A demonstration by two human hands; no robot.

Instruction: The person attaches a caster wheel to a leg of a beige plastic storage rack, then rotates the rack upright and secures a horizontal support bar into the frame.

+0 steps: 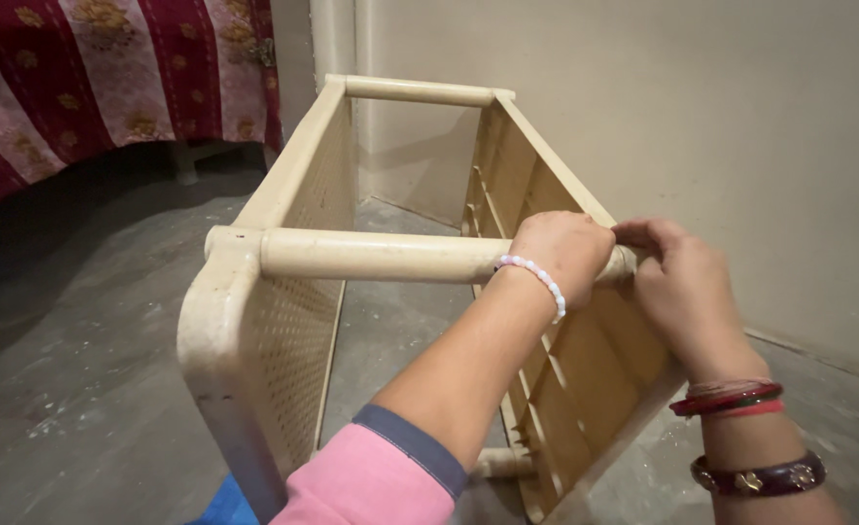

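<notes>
A cream plastic rack frame (254, 331) stands on the floor, with two perforated side panels joined by round bars. My left hand (563, 249) is wrapped around the near top bar (381, 255) close to its right end. My right hand (684, 288) grips the right side panel (585, 360) where that bar meets it, fingers curled over the panel's top edge. A beaded bracelet circles my left wrist, and red and dark bangles sit on my right wrist. A second bar (418, 91) spans the far end of the frame.
A grey concrete floor (79, 350) lies all around the frame. A bed with a dark red patterned cover (99, 68) is at the far left. A beige wall (721, 126) runs close along the right side.
</notes>
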